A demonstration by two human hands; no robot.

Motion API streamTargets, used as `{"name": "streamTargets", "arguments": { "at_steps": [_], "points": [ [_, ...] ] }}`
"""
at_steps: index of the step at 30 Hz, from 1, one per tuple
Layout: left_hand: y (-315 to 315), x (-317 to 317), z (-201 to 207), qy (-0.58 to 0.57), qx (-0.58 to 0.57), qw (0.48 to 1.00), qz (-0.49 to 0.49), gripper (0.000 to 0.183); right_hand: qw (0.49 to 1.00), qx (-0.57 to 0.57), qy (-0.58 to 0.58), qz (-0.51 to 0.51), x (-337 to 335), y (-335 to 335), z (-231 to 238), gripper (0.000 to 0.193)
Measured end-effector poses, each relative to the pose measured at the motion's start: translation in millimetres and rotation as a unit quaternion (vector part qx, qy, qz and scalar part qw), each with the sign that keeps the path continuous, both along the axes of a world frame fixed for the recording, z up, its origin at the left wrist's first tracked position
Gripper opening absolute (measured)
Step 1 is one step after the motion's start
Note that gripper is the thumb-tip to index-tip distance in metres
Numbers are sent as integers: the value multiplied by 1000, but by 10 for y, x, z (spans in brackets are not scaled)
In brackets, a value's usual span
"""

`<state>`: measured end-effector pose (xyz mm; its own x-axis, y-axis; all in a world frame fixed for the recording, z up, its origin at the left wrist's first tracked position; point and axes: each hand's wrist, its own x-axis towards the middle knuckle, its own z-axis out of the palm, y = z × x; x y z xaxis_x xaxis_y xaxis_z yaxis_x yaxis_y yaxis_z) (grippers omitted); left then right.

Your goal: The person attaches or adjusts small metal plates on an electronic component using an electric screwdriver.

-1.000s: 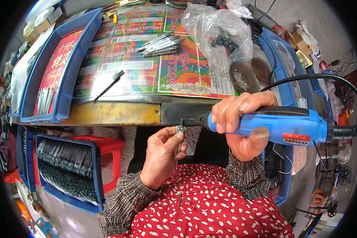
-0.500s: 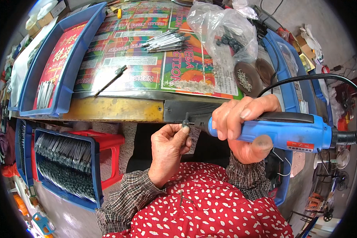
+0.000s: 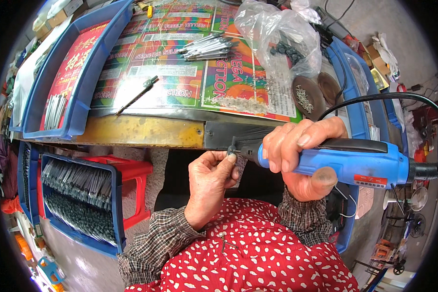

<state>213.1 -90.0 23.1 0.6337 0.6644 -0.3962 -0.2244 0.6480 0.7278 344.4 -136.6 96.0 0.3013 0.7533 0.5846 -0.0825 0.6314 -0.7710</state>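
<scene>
My left hand [image 3: 209,182] pinches a small dark plastic part [image 3: 232,147] between thumb and fingertips, just off the table's front edge. A blue electric screwdriver [image 3: 348,164] lies sideways in my right hand [image 3: 301,155], fingers curled over its body. Its tip points left and meets the dark part; the exact contact is too small to make out. Beyond my hands, a thin dark rod with a fitting at one end [image 3: 137,95] lies on the table. Small screws [image 3: 304,100] fill part of a brown dish [image 3: 312,110] at the right.
Silver rods [image 3: 210,47] are heaped on the printed table cover [image 3: 180,80]. Black parts sit in a clear bag [image 3: 258,24]. A blue tray [image 3: 78,114] stands at left; below it, a blue crate [image 3: 120,209] of rods and a red stool [image 3: 140,194]. A black cable [image 3: 374,96] arcs at right.
The view has shifted slightly, so the table things sit a little further right. Both hands keep their holds on the dark part and the screwdriver.
</scene>
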Motion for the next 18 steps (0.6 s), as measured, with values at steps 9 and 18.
{"name": "streamTargets", "arguments": {
  "at_steps": [9, 18],
  "points": [
    [6, 10, 49, 4, -20, 1000, 6, 12, 995, -13, -63, 75, 5, 109, 54, 47],
    [2, 0, 56, 6, -19, 1000, 8, 13, 996, -70, -47, 43, -58, 103, 94, 48]
  ]
}}
